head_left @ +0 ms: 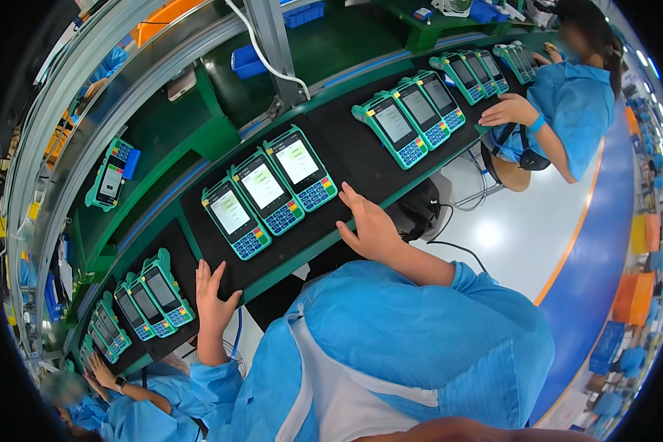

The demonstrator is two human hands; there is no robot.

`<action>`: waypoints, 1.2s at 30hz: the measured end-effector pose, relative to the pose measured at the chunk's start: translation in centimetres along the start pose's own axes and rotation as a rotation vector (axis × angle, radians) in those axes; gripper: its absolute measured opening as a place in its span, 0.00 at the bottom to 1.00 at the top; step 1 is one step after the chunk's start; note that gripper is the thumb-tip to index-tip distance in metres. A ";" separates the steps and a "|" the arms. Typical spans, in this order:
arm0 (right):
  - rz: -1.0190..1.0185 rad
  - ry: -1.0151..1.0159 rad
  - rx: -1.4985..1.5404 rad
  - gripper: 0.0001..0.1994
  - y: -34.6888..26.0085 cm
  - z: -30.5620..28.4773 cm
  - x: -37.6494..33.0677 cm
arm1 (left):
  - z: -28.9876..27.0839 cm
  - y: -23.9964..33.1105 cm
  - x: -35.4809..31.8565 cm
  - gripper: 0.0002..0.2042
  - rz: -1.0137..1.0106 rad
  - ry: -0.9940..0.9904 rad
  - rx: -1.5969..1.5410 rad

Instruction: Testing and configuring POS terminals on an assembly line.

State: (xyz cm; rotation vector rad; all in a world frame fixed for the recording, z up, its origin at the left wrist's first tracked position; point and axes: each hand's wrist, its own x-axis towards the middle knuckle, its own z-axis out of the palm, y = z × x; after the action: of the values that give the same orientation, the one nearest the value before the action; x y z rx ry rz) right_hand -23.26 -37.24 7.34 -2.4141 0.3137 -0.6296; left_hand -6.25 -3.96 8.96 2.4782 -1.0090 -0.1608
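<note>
Three teal-framed card payment terminals stand side by side before me on the black bench mat, screens lit and keypads toward me: the left terminal point(231, 213), the middle terminal point(262, 186) and the right terminal point(297, 160). My left hand point(215, 300) rests at the mat's near edge, below and left of the left terminal, fingers stretched and spread, holding nothing. Beside the lower right corner of the right terminal is my right hand point(372, 227), its fingers extended and thumb apart. Whether its fingertips touch that terminal I cannot tell. Nothing shows in its grasp.
Another group of terminals point(408, 121) lies to the right, near a co-worker's hand point(510, 110). More terminals point(155, 295) lie at left, toward another co-worker point(147, 412). One terminal point(112, 177) sits on the green shelf point(162, 166) behind. A metal post point(271, 48) and white cable rise beyond the bench.
</note>
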 end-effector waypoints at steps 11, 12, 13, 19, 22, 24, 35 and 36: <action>-0.084 0.083 -0.113 0.35 0.4 0.8 0.1 | 1.3 -0.4 -0.3 0.36 0.068 0.067 -0.040; -0.075 0.093 -0.119 0.34 0.4 1.0 0.2 | 1.5 -0.4 -0.3 0.36 0.088 0.072 -0.047; -0.074 0.102 -0.129 0.34 0.3 1.1 0.2 | 1.6 -0.5 -0.4 0.36 0.103 0.074 -0.051; -0.005 0.213 -0.166 0.32 0.6 1.9 0.5 | 2.2 -0.9 -0.5 0.34 0.180 0.042 -0.077; 0.057 0.216 -0.180 0.31 0.1 2.7 0.4 | 2.3 -1.8 -0.5 0.33 0.232 0.033 -0.090; 0.079 0.252 -0.214 0.30 -0.2 3.1 0.2 | 2.5 -2.2 -0.5 0.32 0.263 0.022 -0.102; 0.260 0.463 -0.183 0.27 7.0 5.8 -0.1 | 8.0 -3.1 4.2 0.30 0.498 -0.069 -0.164; 0.254 0.481 -0.206 0.27 7.6 5.5 0.0 | 8.6 -2.9 4.6 0.31 0.536 -0.039 -0.199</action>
State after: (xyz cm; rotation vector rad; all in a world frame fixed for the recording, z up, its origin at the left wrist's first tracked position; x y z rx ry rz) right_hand -20.98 -40.42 -1.16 -2.3279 0.9073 -1.0995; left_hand -3.41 -8.49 0.27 1.9565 -1.5491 -0.1283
